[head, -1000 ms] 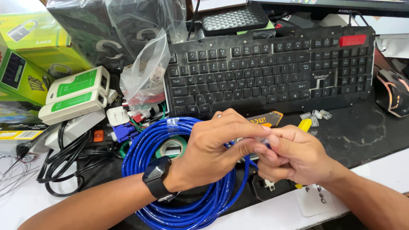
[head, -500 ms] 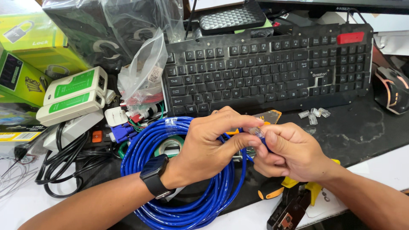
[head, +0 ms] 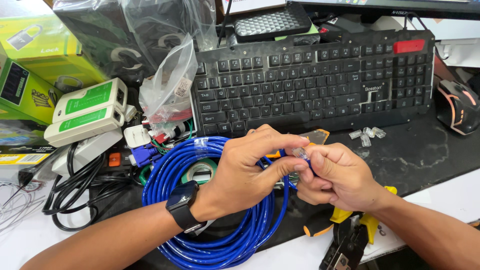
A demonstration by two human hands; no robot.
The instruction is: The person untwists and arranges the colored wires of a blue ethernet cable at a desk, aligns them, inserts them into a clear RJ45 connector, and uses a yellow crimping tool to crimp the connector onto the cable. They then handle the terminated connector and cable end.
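Cluttered desk [head: 430, 160], black-topped, with a black keyboard [head: 310, 85] lying beyond the fingers. Both hands meet over a coil of blue cable [head: 210, 235]. The left hand [head: 245, 172], with a dark watch [head: 182, 205] on its wrist, pinches the blue cable's end between thumb and forefinger; the right hand [head: 340, 177] closes its fingertips on one clear plug [head: 301, 153] at that end. The plug's long axis runs up and to the left, away from the right fingers, its tip showing between the two thumbs. Four loose clear plugs [head: 367, 135] lie beyond the right fingers, near the keyboard's edge. One yellow-handled crimping tool [head: 350, 235] lies under the right wrist. Two green-faced tester units [head: 90, 112] sit well left of the left fingers.
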